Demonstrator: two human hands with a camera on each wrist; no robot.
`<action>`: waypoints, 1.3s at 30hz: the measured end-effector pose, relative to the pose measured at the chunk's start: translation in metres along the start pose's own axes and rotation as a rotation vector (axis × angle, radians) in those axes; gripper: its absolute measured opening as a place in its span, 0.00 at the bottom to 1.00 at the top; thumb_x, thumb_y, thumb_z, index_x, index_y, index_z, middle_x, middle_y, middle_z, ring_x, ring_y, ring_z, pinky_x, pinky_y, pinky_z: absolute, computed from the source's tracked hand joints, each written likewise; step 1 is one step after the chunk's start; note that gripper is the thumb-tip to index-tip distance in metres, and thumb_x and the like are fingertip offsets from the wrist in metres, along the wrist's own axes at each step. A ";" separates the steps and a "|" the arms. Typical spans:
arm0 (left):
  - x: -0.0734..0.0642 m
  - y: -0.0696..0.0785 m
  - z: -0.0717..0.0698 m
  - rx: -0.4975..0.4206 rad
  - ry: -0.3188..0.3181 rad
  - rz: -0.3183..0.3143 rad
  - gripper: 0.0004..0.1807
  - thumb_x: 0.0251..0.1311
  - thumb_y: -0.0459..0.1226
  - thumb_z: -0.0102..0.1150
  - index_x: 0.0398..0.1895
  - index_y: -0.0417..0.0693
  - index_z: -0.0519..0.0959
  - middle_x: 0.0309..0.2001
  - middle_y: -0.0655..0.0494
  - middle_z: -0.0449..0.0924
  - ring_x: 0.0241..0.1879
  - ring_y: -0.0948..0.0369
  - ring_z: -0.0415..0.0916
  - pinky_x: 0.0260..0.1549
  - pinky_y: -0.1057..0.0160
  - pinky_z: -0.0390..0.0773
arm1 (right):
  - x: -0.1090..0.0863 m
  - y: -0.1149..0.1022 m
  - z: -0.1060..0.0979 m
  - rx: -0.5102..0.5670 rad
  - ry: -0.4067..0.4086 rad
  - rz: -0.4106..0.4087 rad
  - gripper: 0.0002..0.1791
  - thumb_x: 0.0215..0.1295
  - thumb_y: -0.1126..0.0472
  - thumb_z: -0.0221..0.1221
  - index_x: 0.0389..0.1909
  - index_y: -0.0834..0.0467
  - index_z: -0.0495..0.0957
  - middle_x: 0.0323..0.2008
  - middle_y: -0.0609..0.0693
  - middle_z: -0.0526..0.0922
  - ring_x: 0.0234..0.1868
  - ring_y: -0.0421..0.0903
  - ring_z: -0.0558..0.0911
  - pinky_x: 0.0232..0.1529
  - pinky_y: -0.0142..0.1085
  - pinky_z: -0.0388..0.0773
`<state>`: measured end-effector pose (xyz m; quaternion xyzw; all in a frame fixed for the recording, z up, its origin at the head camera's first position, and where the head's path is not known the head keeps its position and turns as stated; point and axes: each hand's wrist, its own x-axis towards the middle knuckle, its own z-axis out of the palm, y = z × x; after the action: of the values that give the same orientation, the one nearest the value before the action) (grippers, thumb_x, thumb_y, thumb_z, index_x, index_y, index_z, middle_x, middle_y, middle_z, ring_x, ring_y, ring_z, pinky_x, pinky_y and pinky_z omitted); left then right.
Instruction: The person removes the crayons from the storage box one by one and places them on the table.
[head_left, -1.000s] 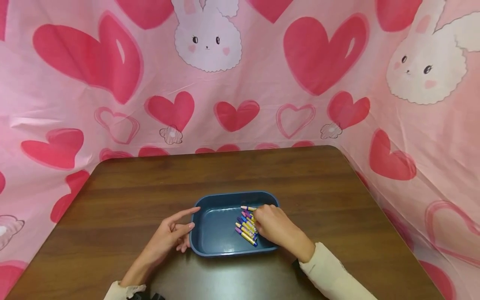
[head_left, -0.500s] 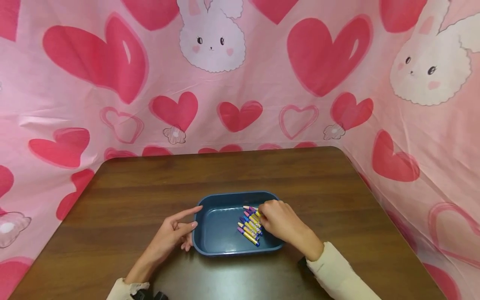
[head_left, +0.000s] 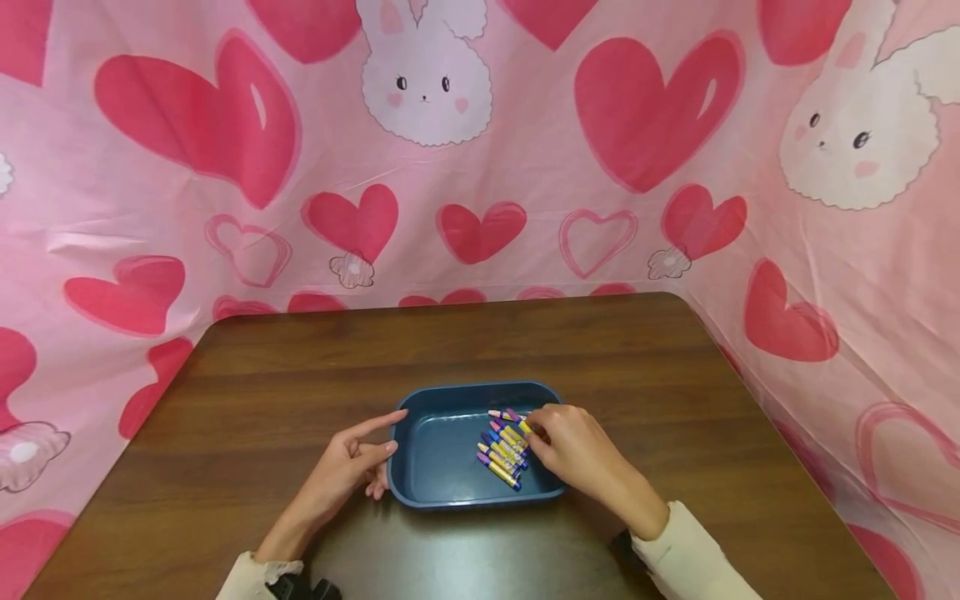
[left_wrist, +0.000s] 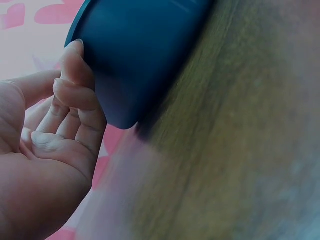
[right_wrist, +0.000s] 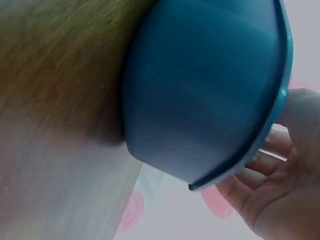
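A dark blue tray [head_left: 442, 467] with raised sides stands on the table. Several crayons [head_left: 498, 472] in yellow wrappers with blue ends lie side by side in its right half, their coloured tips pointing left. My left hand [head_left: 341, 467] rests against the tray's left end, with index fingertip and thumb at the rim; the left wrist view shows those fingertips on the tray's edge. Over the right end reaches my right hand [head_left: 581, 446], its thumb and forefinger pinching a purple-tipped crayon [head_left: 519, 419] near the back of the row. In the right wrist view the tray wall hides the fingertips.
A brown wooden table [head_left: 300, 367] carries the tray. Pink cloth [head_left: 525, 158] with hearts and rabbits hangs behind and along both sides. A black wrist strap [head_left: 292, 587] shows at the left sleeve.
My right hand has drawn back slightly to the right, and its fingers have lifted enough to show the pinched crayon. The left hand stays at the tray. The head view has shifted slightly.
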<state>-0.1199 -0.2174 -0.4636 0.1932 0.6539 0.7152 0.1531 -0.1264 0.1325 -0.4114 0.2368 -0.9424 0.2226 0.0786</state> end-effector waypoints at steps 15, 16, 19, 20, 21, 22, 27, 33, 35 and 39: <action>-0.001 -0.002 -0.002 -0.014 0.015 0.003 0.28 0.73 0.30 0.51 0.73 0.36 0.61 0.17 0.48 0.78 0.15 0.60 0.76 0.15 0.66 0.75 | -0.018 0.009 -0.016 0.041 0.264 -0.130 0.07 0.54 0.63 0.73 0.35 0.58 0.87 0.29 0.44 0.84 0.27 0.36 0.77 0.30 0.28 0.79; -0.001 -0.002 -0.002 -0.016 0.012 0.006 0.28 0.73 0.30 0.51 0.73 0.35 0.61 0.17 0.47 0.78 0.15 0.60 0.76 0.15 0.66 0.75 | -0.019 0.011 -0.017 0.047 0.281 -0.136 0.07 0.54 0.64 0.73 0.34 0.58 0.87 0.29 0.44 0.83 0.27 0.37 0.77 0.29 0.29 0.78; -0.001 0.000 -0.001 -0.023 0.000 0.006 0.28 0.73 0.30 0.50 0.73 0.34 0.60 0.17 0.45 0.77 0.15 0.60 0.75 0.15 0.65 0.75 | -0.021 0.017 -0.020 0.060 0.334 -0.135 0.07 0.53 0.65 0.73 0.34 0.58 0.87 0.28 0.43 0.82 0.26 0.37 0.76 0.27 0.29 0.77; -0.001 0.000 -0.001 -0.022 -0.003 0.006 0.28 0.73 0.30 0.50 0.73 0.33 0.59 0.17 0.45 0.77 0.15 0.60 0.75 0.15 0.65 0.75 | -0.022 0.019 -0.021 0.061 0.351 -0.124 0.07 0.53 0.65 0.73 0.33 0.58 0.87 0.27 0.43 0.81 0.26 0.37 0.76 0.27 0.29 0.77; -0.001 0.000 -0.001 -0.022 -0.005 0.005 0.28 0.73 0.30 0.50 0.74 0.33 0.59 0.17 0.44 0.77 0.15 0.60 0.75 0.15 0.65 0.75 | -0.023 0.022 -0.022 0.066 0.367 -0.115 0.08 0.52 0.65 0.73 0.33 0.58 0.87 0.26 0.42 0.81 0.26 0.36 0.76 0.26 0.30 0.77; 0.000 0.000 -0.001 -0.020 -0.005 0.002 0.28 0.73 0.30 0.50 0.74 0.33 0.59 0.17 0.43 0.76 0.15 0.60 0.75 0.15 0.65 0.75 | -0.023 0.024 -0.024 0.071 0.381 -0.104 0.08 0.52 0.66 0.73 0.33 0.58 0.87 0.26 0.42 0.80 0.25 0.36 0.75 0.26 0.30 0.76; 0.000 0.000 0.000 0.002 0.005 -0.014 0.28 0.73 0.31 0.51 0.74 0.35 0.60 0.17 0.43 0.76 0.15 0.59 0.75 0.16 0.65 0.75 | -0.027 0.039 -0.029 0.100 0.431 -0.019 0.07 0.50 0.68 0.73 0.31 0.59 0.86 0.23 0.42 0.81 0.23 0.35 0.75 0.24 0.32 0.76; 0.000 -0.001 0.001 0.020 0.011 -0.017 0.28 0.73 0.31 0.51 0.73 0.35 0.61 0.17 0.45 0.77 0.15 0.60 0.75 0.17 0.65 0.76 | -0.031 0.053 -0.031 0.140 0.359 0.189 0.04 0.52 0.67 0.72 0.28 0.58 0.86 0.21 0.43 0.83 0.22 0.37 0.78 0.25 0.34 0.77; 0.000 -0.001 0.000 0.021 0.013 -0.013 0.28 0.73 0.31 0.51 0.73 0.35 0.61 0.17 0.45 0.77 0.15 0.60 0.75 0.17 0.65 0.76 | -0.031 0.057 -0.030 0.143 0.305 0.257 0.03 0.53 0.66 0.71 0.28 0.58 0.86 0.21 0.43 0.84 0.23 0.39 0.80 0.26 0.35 0.77; -0.001 0.000 0.000 0.017 0.015 -0.004 0.28 0.73 0.31 0.51 0.73 0.34 0.60 0.17 0.46 0.77 0.15 0.60 0.75 0.17 0.65 0.76 | -0.031 0.063 -0.026 0.126 0.185 0.336 0.02 0.54 0.64 0.70 0.26 0.58 0.86 0.20 0.43 0.83 0.23 0.40 0.80 0.28 0.38 0.77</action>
<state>-0.1190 -0.2174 -0.4640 0.1879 0.6617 0.7106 0.1480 -0.1290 0.2070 -0.4204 0.0593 -0.9417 0.3117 0.1116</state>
